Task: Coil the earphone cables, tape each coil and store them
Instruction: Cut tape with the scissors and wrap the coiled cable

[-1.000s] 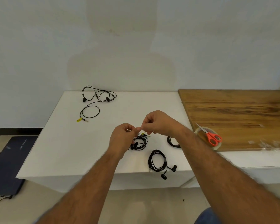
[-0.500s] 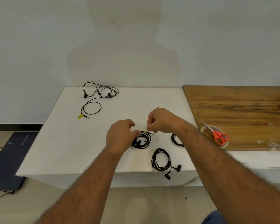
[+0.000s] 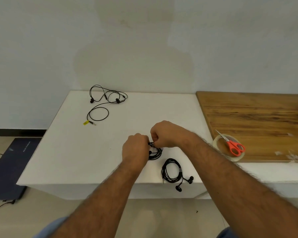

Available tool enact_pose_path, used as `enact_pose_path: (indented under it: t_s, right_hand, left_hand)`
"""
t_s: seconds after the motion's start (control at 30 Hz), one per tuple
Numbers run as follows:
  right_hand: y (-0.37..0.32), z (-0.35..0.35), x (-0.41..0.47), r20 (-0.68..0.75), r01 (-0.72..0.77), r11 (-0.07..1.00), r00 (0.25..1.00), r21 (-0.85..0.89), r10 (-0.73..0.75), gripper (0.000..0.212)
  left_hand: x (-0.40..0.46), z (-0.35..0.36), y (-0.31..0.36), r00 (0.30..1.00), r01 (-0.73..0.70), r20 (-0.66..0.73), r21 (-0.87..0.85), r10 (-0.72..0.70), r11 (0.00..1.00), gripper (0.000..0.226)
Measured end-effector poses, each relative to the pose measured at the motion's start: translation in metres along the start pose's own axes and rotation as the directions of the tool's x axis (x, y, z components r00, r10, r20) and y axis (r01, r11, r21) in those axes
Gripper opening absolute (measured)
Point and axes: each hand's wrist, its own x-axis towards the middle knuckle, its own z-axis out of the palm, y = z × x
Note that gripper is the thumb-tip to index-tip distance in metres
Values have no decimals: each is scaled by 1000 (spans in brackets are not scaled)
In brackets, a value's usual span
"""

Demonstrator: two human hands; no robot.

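Observation:
A coiled black earphone cable (image 3: 156,152) lies near the middle of the white table (image 3: 72,148). My left hand (image 3: 136,147) and my right hand (image 3: 163,134) meet at its upper edge, fingers curled down and pinching the coil; what is between the fingertips is hidden. A second black coil (image 3: 172,170) with its earbuds lies at the table's front edge. An uncoiled earphone (image 3: 107,100) with a yellow tag near its plug lies at the back left. A clear tape roll (image 3: 218,145) sits at the right.
Orange-handled scissors (image 3: 235,147) lie on top of the tape roll, on a wooden board (image 3: 258,117) that abuts the table on the right. Small tape scraps (image 3: 292,156) lie by the board's front edge. A dark mat (image 3: 7,167) and cables are on the floor at left.
Both hands came down from just above the table and closed together onto the upper edge of the middle coil. The coil by my right wrist is now hidden.

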Motion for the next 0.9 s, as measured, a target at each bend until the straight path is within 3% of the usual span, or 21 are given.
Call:
enact_pose_path:
  t_s: [0.17, 0.37, 0.57, 0.67, 0.9]
  right_hand:
    - [1, 8, 0, -9, 17, 1000, 1000, -24, -17, 14]
    - [2, 11, -8, -88, 22, 998, 996, -51, -26, 10]
    - [2, 22, -9, -129, 45, 993, 990, -105, -59, 3]
    - [1, 23, -9, -144, 57, 987, 986, -151, -79, 15]
    - [4, 30, -7, -354, 95, 971, 919, -221, -171, 17]
  left_hand:
    - [-3, 2, 1, 999, -41, -6, 31, 42, 999, 13]
    - [-2, -2, -1, 1000, 7, 26, -174, -3, 985, 18]
    - [-3, -8, -2, 993, 78, 106, -200, -57, 977, 22]
    - [-1, -9, 0, 992, 73, 120, -217, -48, 973, 23]
    - [0, -28, 10, 995, 58, 98, -227, -37, 972, 18]
